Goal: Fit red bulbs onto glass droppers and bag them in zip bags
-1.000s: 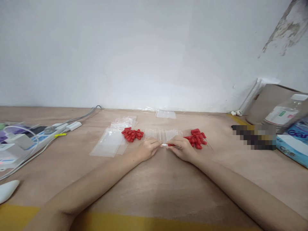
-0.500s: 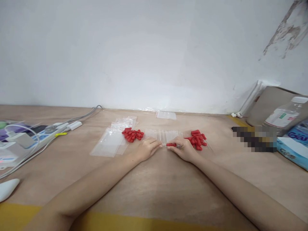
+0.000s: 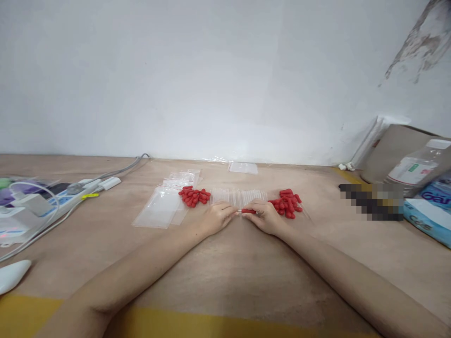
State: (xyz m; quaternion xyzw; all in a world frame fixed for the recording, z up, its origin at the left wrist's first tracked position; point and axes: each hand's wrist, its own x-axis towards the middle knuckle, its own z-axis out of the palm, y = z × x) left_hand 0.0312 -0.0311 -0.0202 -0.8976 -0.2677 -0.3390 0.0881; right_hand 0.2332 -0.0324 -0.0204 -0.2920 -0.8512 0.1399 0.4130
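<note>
My left hand [image 3: 215, 217] and my right hand [image 3: 265, 217] meet at the middle of the wooden table [image 3: 225, 277], fingers pinched. Between them they hold a thin clear tube with a red cap [image 3: 248, 211] on its right end. My right fingers grip the red cap, my left fingers pinch the clear tube end. Just behind the hands lies a row of clear tubes [image 3: 237, 195]. A pile of red caps [image 3: 193, 196] lies to the left of the row and another red pile [image 3: 287, 203] to the right.
Clear plastic bags [image 3: 164, 204] lie left of the caps, one more bag [image 3: 242, 167] near the wall. A power strip with cables [image 3: 42, 204] sits at far left, a white object [image 3: 12, 276] at the front left. Bottle [image 3: 414, 169], cardboard and blue box [image 3: 428, 211] stand at right.
The hands have come a little closer together and the visible red cap between the fingers looks shorter. The arms otherwise stay in place.
</note>
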